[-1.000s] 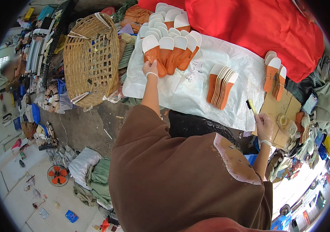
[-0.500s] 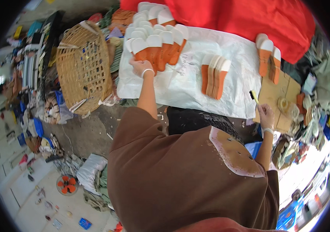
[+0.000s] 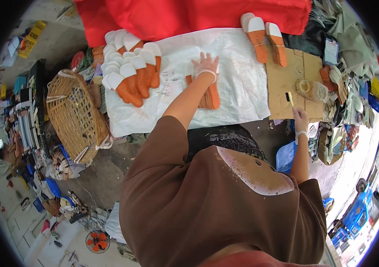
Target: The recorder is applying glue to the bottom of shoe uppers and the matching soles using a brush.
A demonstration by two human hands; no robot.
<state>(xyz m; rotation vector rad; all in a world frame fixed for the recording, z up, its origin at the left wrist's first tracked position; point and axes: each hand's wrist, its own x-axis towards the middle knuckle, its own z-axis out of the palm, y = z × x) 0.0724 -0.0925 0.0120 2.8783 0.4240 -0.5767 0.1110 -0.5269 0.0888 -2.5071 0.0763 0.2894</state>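
Observation:
My left hand [image 3: 206, 66], in a thin clear glove, lies with fingers spread over the upper part of a stack of insoles [image 3: 211, 99]. These are orange-brown with white ends and sit in the middle of a white sheet [image 3: 242, 89]. The hand hides most of the stack's white end. To the left, a fanned pile of similar insoles [image 3: 131, 84] overlaps in rows. My right hand [image 3: 301, 120], gloved too, is closed round the pale handle of a small brush [image 3: 290, 98] with dark bristles, held upright near the cardboard's lower edge.
Two bundles of insoles [image 3: 256, 42] lie at the far right of the sheet. Cardboard [image 3: 282, 80] with clear round rolls [image 3: 312, 89] adjoins it. Red cloth [image 3: 198, 20] covers the back. A wicker basket [image 3: 71, 113] stands left; an orange-bladed fan [image 3: 98, 241] is on the floor.
My left hand has left the fanned pile and moved right onto the middle stack, its fingers now spread. The right hand still holds the brush. The whole view has shifted.

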